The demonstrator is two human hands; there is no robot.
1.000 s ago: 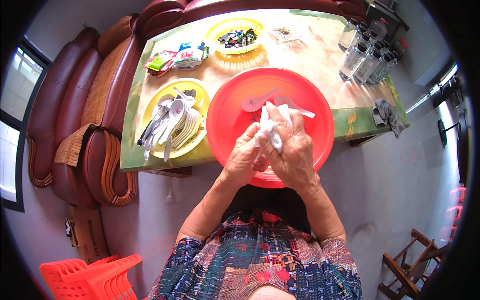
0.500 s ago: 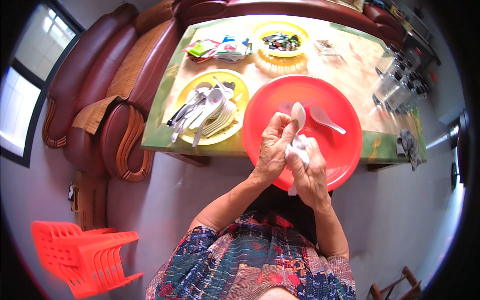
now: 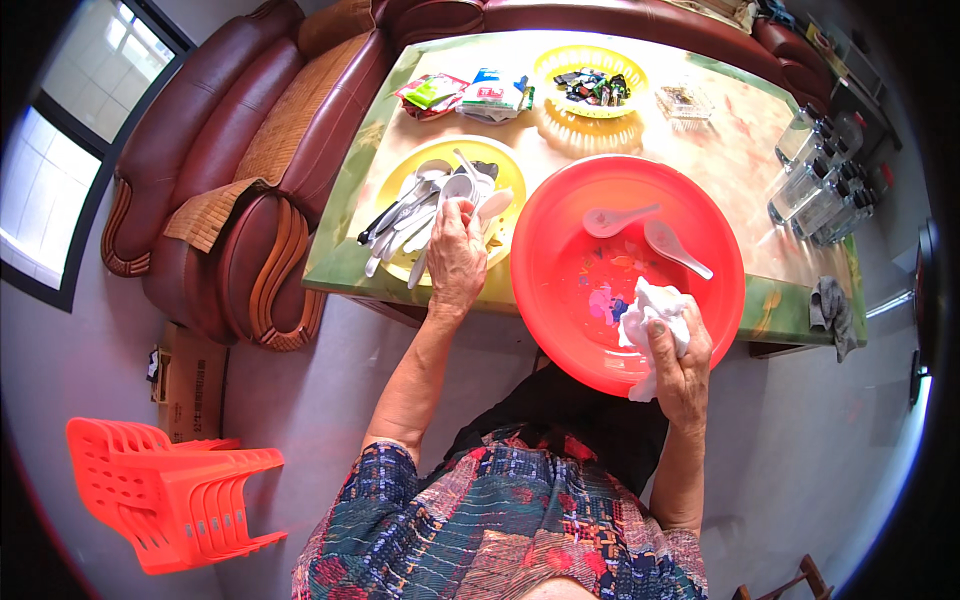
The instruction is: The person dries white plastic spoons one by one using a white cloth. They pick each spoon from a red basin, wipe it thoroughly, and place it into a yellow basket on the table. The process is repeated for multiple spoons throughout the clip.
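My left hand (image 3: 457,262) reaches over the yellow basket (image 3: 512,172) at the left, its fingers closed on a white spoon (image 3: 494,205) whose bowl points up and right. Under and around it lies a pile of white and grey spoons (image 3: 408,215), several with handles over the near rim. My right hand (image 3: 684,370) grips a crumpled white cloth (image 3: 655,315) above the near right part of a red basin (image 3: 540,290). Inside that basin rest two white soup spoons, one (image 3: 618,219) at the back and another (image 3: 678,250) to its right.
The table (image 3: 340,220) also bears snack packets (image 3: 435,92), a second yellow basket (image 3: 547,72) of small dark wrapped items, a clear box (image 3: 684,103) and several glass bottles (image 3: 800,190). A grey rag (image 3: 828,305) hangs at the right edge. Stacked red chairs (image 3: 170,495) stand lower left.
My left hand has moved left with the spoon from over the basin to the yellow basket. The right hand has shifted right with the cloth, apart from the left.
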